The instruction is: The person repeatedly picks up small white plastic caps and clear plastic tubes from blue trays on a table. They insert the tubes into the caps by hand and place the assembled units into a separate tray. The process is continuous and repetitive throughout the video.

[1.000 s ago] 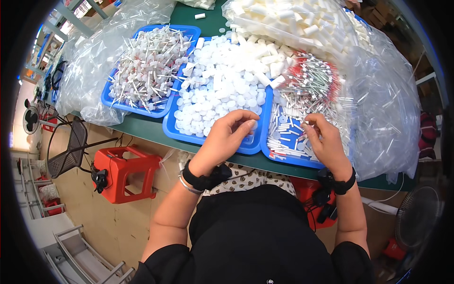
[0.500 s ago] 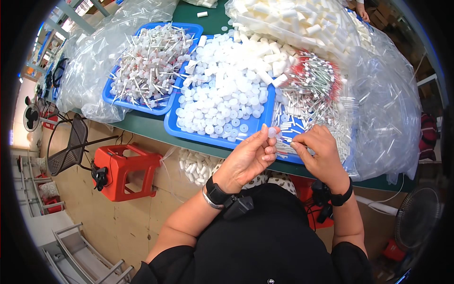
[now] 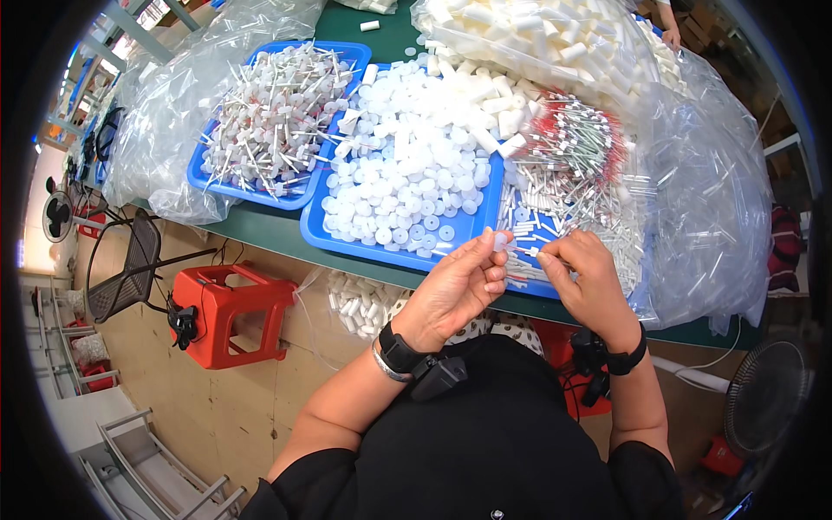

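Note:
Between the thumb and fingers of my left hand (image 3: 459,286) is a small translucent disc (image 3: 501,243), held over the front edge of the trays. My right hand (image 3: 589,273) pinches the end of a thin white stick (image 3: 527,253), which points toward the disc. Whether the stick goes into the disc's middle is too small to tell. Similar discs (image 3: 403,204) fill the middle blue tray (image 3: 374,252) beside my left hand. Beneath and beyond my right hand, the right blue tray (image 3: 544,289) holds loose thin white sticks (image 3: 542,195) and a heap of red-and-grey pins (image 3: 576,139).
Disc-and-stick pieces (image 3: 277,113) fill the left blue tray (image 3: 251,198). A large bag of white foam cylinders (image 3: 537,39) lies at the back, with clear plastic (image 3: 706,199) to the right. Below stand a red stool (image 3: 217,321) and a fan (image 3: 767,399). Another person's hand (image 3: 671,36) shows far right.
My right hand has shifted slightly, and more of the white stick shows between my hands. My left hand stays nearly still. The other person's hand has come further into view.

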